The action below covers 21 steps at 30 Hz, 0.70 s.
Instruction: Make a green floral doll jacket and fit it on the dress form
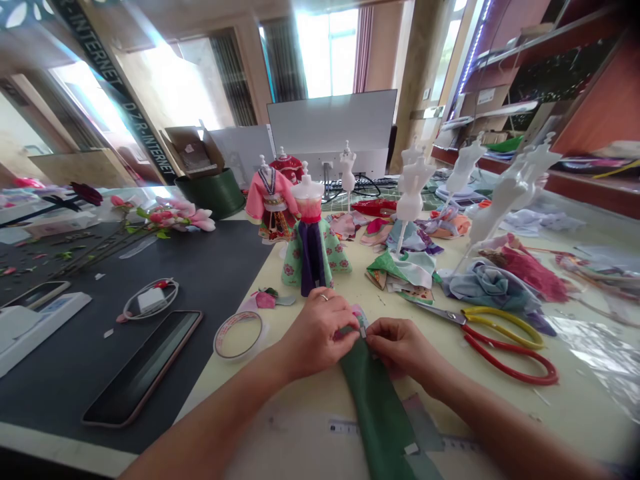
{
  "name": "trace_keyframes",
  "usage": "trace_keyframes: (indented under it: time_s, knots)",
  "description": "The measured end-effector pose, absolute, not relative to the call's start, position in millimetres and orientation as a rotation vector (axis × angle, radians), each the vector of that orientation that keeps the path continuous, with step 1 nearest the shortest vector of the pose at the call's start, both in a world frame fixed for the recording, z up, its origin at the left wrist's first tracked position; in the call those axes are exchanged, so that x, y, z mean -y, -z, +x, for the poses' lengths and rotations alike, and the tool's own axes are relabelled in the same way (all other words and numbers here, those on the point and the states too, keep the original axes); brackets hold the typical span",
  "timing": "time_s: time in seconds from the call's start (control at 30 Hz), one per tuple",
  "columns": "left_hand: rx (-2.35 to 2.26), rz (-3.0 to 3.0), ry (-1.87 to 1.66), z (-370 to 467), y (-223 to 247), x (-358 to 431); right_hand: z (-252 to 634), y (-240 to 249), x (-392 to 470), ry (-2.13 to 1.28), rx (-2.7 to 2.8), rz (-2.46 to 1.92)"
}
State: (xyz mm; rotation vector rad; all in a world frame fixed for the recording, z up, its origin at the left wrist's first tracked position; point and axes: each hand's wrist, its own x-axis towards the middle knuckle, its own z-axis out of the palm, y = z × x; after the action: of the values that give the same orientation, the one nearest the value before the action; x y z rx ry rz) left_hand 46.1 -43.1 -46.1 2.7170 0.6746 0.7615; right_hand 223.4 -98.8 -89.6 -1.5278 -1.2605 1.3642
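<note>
A long strip of green fabric (373, 407) runs from between my hands toward the near edge of the table. My left hand (325, 327) pinches its far end, where a small piece of pink and white patterned cloth shows. At the same end, the fingertips of my right hand (397, 343) are pressed together beside a tiny white piece, perhaps tape. Another small white piece sticks to the strip lower down. Just beyond my left hand stands a doll-sized dress form (309, 213) in a purple and floral green skirt.
Scissors (487, 340) with yellow and red handles lie right of my right hand. A tape roll (240, 335) and a phone (145, 367) lie to the left. Several bare white mannequins (413, 187) and fabric scraps (405, 270) stand and lie behind. A ruler (345, 427) shows near the front.
</note>
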Motion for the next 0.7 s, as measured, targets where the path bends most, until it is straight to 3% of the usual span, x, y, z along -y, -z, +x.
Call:
trace_keyframes:
  time_s: [0.7]
  knots:
    - [-0.693,2.798,-0.638,55.4,59.8,47.5,222.8,88.9,101.6,-1.181,1.446,-1.488]
